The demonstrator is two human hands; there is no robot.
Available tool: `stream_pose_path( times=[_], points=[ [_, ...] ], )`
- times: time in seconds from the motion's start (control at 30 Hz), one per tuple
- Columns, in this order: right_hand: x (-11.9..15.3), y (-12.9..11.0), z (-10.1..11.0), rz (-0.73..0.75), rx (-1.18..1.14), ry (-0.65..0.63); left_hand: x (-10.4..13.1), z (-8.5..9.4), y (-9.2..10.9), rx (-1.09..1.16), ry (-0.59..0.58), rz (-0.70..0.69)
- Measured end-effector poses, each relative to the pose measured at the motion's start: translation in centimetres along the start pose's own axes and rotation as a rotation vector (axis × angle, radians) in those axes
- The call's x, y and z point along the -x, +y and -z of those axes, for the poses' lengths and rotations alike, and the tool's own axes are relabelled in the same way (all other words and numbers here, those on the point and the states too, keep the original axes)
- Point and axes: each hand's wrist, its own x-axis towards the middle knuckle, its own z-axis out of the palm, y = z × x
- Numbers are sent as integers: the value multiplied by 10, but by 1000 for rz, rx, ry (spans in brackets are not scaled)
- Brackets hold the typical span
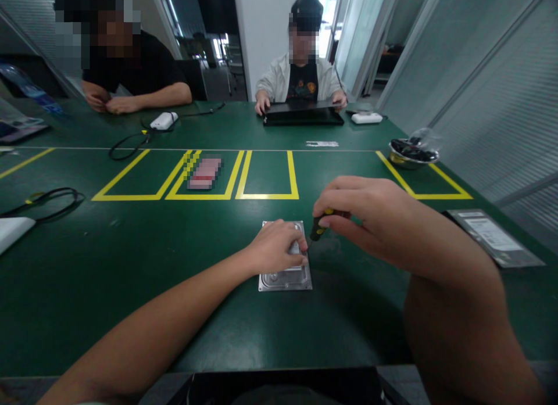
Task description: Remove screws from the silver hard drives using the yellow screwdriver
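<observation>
Far left: one black cable [72, 191], loosely coiled on the green table [209, 329]. Next, beyond the working area: one pink, pixelated item [204, 174], lying in a yellow-taped frame [198, 196]. Centre: your left hand [274, 246], palm down, fingers partly bent across the hard drive; whether it grips the edges or only steadies the top, you cannot tell from here. Beneath it: one silver hard drive [285, 282], flat on the table directly before you; likely stiff, dense for its size, smooth enough to slide, and sensitive to knocks; best held by its long side edges, clear of the label. Beside its right edge: one screwdriver [319, 226], tilted, black-and-yellow handle uppermost, thin tip near your left fingertips; presumably light and rigid, best taken by the handle. Your right hand [375, 213]: closed around that handle, wrist raised. Farther right: one metal bowl [410, 160] of dark items, and one flat, labelled unit [492, 236], near your right forearm.
</observation>
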Motion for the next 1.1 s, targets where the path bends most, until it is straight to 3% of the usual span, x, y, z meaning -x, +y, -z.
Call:
stream_pose_path(
  times=[1.1],
  points=[
    [2,3,-4,46,4,63,-1,0,0,6,1,8]
  ],
)
